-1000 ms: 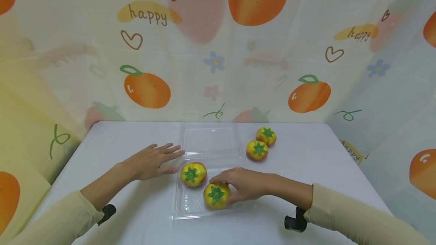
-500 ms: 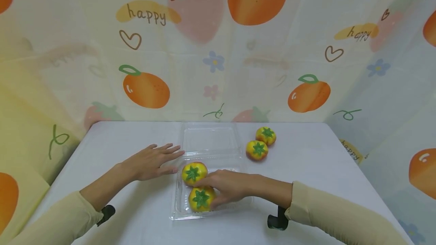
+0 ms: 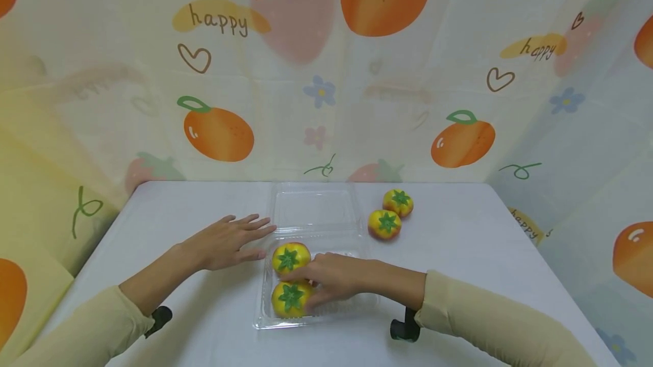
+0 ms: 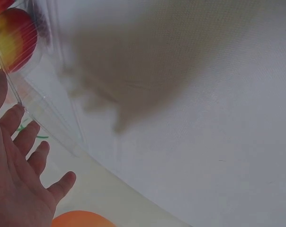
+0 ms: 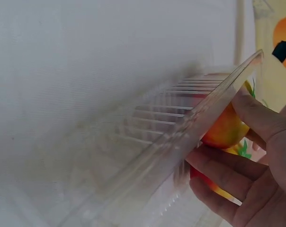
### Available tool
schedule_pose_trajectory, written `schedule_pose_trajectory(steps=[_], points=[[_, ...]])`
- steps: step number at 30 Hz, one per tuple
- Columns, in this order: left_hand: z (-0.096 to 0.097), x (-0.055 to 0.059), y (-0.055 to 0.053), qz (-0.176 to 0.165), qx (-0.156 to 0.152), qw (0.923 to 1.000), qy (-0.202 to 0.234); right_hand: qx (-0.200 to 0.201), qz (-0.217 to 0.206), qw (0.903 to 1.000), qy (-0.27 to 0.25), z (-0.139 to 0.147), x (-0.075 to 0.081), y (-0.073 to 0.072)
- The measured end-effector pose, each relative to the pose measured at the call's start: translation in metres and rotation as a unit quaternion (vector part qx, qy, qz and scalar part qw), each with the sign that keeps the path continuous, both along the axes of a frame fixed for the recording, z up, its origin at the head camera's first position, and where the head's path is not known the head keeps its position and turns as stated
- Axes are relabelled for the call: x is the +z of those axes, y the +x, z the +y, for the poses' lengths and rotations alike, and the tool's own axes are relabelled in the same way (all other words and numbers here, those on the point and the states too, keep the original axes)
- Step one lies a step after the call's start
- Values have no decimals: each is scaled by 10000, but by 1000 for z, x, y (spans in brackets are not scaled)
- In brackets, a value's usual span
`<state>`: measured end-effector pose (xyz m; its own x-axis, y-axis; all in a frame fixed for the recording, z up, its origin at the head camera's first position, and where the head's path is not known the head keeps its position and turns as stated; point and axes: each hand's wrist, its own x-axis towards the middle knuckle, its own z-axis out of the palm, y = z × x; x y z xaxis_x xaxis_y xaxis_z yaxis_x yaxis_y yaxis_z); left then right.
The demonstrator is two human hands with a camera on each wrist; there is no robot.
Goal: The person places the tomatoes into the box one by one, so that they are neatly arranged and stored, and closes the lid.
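Note:
A clear plastic clamshell box (image 3: 326,231) lies with its lid folded back on the table. In its tray, at the left, are two yellow-red persimmons with green star-shaped tops. My right hand (image 3: 336,279) grips the near persimmon (image 3: 289,300) between thumb and fingers, low in the tray's near left corner. Just behind it sits the other persimmon (image 3: 291,257), close to my right fingertips. My left hand (image 3: 221,244) is spread flat, its fingertips at the box's left edge and hinge. In the right wrist view the box wall (image 5: 218,104) partly covers the held fruit.
Two more persimmons stand on the white table (image 3: 439,276) to the right of the lid: a nearer one (image 3: 385,224) and a farther one (image 3: 398,202). A fruit-printed curtain (image 3: 326,129) hangs behind the table's far edge.
My right hand has moved left with the persimmon, from the middle of the tray to its near left corner. The left hand stays in place.

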<state>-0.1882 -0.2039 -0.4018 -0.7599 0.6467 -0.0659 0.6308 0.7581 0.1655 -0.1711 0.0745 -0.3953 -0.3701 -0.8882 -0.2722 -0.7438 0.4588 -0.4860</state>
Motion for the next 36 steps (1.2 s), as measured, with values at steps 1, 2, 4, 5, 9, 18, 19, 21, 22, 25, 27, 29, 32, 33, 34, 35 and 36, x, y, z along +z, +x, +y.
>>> schedule_pose_trajectory(steps=[1,2,4,5,9,18,19,21,22,25,27,29,32,33,34,35,36], points=[[0,0,0,7,-8,10000,1,14,47,10000,25,-1,0,0],[0,0,-1,6,-9,10000,-5,38,106,9999,39,-3,0,0],[0,0,-1,-7,-21,10000,7,97,224,9997,74,-6,0,-1],[0,0,-1,-22,-24,10000,17,111,259,9996,95,-7,1,-1],[0,0,-1,-56,-28,10000,39,144,350,9991,166,-10,2,0],[0,1,-2,-20,-43,10000,-2,42,244,9996,159,-5,2,-1],[0,1,-2,-19,-50,10000,0,15,208,9997,141,-4,2,-1],[0,2,-2,-16,-62,10000,-15,-73,63,9999,61,-1,4,0],[1,2,-3,-10,-71,10000,-21,-102,4,9999,7,1,4,0],[1,3,-2,-14,-66,10000,-53,-103,-176,9995,-238,8,9,0],[2,3,-2,-42,-53,10000,-68,-141,-232,9990,-347,13,13,-1],[2,4,-2,-70,-51,9999,-72,-206,-159,9988,-409,19,18,-2],[4,6,-1,-111,-53,9999,-62,-481,77,9979,-437,32,26,-4],[4,6,-1,-116,-57,9999,-63,-601,171,9970,-454,37,28,-6],[4,6,-1,-105,-70,9999,-62,-711,239,9959,-506,42,31,-7],[4,5,-2,-110,-65,9999,-72,-832,306,9945,-561,47,32,-9],[4,5,-2,-124,-48,9999,-79,-955,324,9929,-633,52,34,-11]])
